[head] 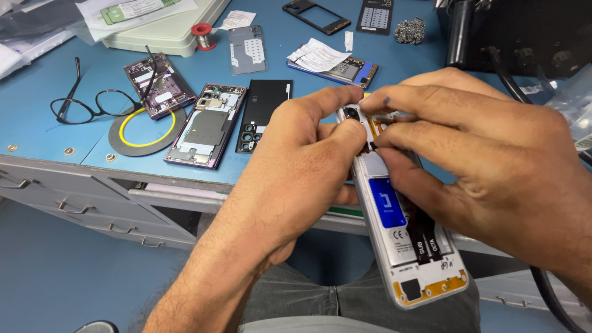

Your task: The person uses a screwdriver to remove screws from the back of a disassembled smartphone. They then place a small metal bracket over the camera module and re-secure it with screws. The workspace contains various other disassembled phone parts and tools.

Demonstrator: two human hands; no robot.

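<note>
Your left hand is clenched around the opened phone, mid-frame, steadying it over your lap. Your right hand pinches at its top edge near the camera, fingertips working inside. Other dismantled phones lie on the tabletop, upper left.

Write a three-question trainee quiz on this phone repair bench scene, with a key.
1. True or false: the opened phone lies flat on the blue bench.
2. Which hand grips the phone's side: A the left hand, B the right hand?
3. What lies on the bench left of the purple phone frame?

Key:
1. False; both hands hold it above the lap.
2. A; right fingertips work near its camera end.
3. Black eyeglasses.
</note>
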